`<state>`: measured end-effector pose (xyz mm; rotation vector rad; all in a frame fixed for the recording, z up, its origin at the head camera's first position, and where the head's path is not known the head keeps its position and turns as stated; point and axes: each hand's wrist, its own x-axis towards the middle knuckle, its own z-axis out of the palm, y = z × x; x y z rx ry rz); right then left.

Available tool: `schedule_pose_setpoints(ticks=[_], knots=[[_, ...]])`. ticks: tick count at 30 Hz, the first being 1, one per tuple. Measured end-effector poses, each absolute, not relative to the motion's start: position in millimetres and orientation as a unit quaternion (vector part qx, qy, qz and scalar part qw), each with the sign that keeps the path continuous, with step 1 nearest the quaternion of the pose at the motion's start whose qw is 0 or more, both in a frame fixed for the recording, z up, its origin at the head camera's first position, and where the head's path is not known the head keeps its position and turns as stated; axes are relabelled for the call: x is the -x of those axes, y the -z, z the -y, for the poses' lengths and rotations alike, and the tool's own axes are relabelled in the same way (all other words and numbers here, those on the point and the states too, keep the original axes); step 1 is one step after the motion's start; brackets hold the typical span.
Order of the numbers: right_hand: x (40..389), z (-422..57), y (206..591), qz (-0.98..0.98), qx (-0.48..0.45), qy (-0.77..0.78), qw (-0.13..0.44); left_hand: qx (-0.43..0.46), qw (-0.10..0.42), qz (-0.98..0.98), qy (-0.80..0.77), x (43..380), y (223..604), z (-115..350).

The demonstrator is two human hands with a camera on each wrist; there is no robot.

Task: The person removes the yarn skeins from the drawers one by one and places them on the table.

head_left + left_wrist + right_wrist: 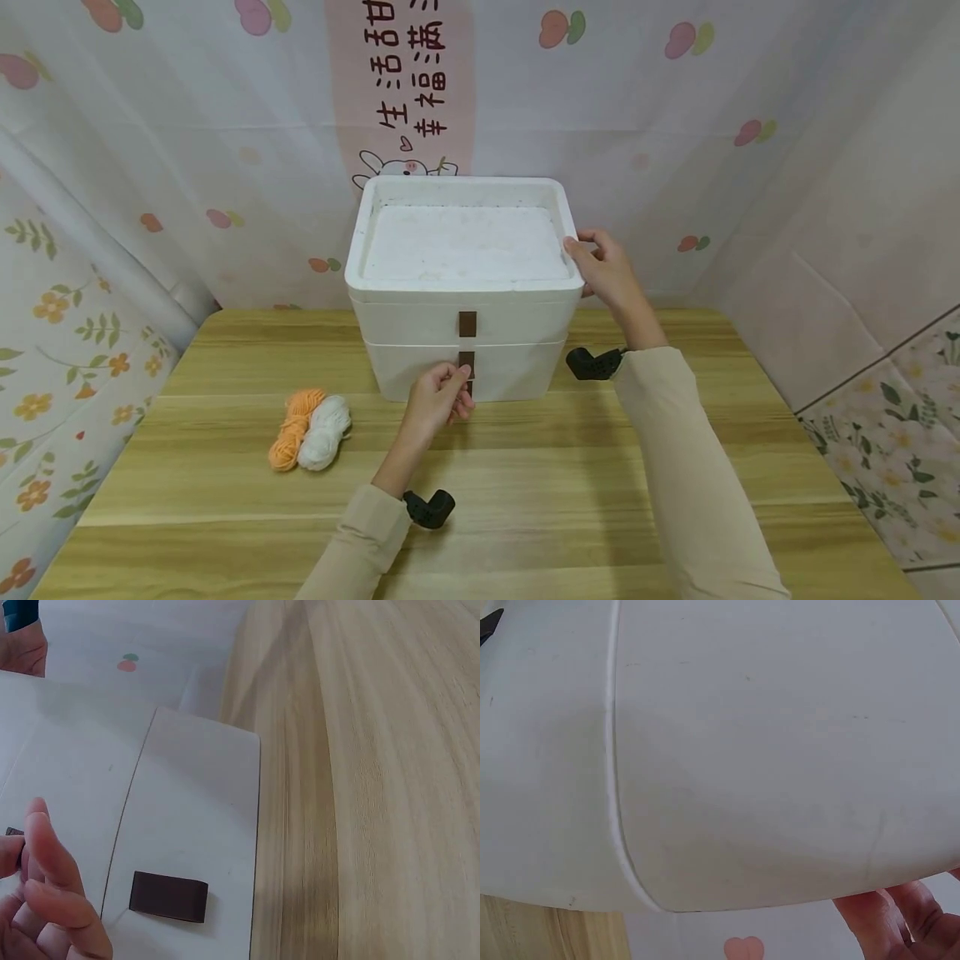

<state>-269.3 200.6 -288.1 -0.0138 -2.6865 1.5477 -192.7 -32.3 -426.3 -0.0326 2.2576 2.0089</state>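
A white storage box with drawers [405, 321] stands on the table, a shallow tray-like recess in its top. Brown pull tabs [467, 323] run down the middle of its front. My left hand [437, 396] is at the front and pinches one of the tabs between thumb and finger. Lower on the front, another brown tab [169, 897] shows in the left wrist view, untouched. The right hand [607, 268] holds the box's right edge, thumb on the top rim and fingers along the side. In the right wrist view, its fingers [896, 919] show past the box's edge.
An orange yarn skein [296, 429] and a white yarn skein [325, 433] lie side by side to the left of the box on the wooden table [525, 517]. A patterned curtain [262, 150] hangs right behind. Black wrist cameras [430, 509] are strapped at both cuffs.
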Motion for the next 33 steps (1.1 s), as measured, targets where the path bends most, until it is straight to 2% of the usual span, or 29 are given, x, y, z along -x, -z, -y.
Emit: schedule_pose_setpoints(ticks=[7, 14, 22, 33], knots=[[268.8, -199.6, 290.9, 0.866, 0.014, -0.499, 0.025, 0.018, 0.057, -0.748, -0.661, 186.8, 426.9, 33.0], [268.8, -198.9, 291.7, 0.865, 0.015, -0.501, 0.024, 0.013, 0.049, -0.744, -0.667, 173.9, 406.3, 32.7], [271.1, -197.9, 292.6, 0.860, 0.021, -0.508, 0.031, -0.003, 0.048, -0.741, -0.670, 171.6, 429.8, 35.6], [269.7, -197.0, 290.4, 0.864, 0.025, -0.503, 0.031, -0.008, 0.046, -0.740, -0.671, 156.0, 432.3, 36.6]])
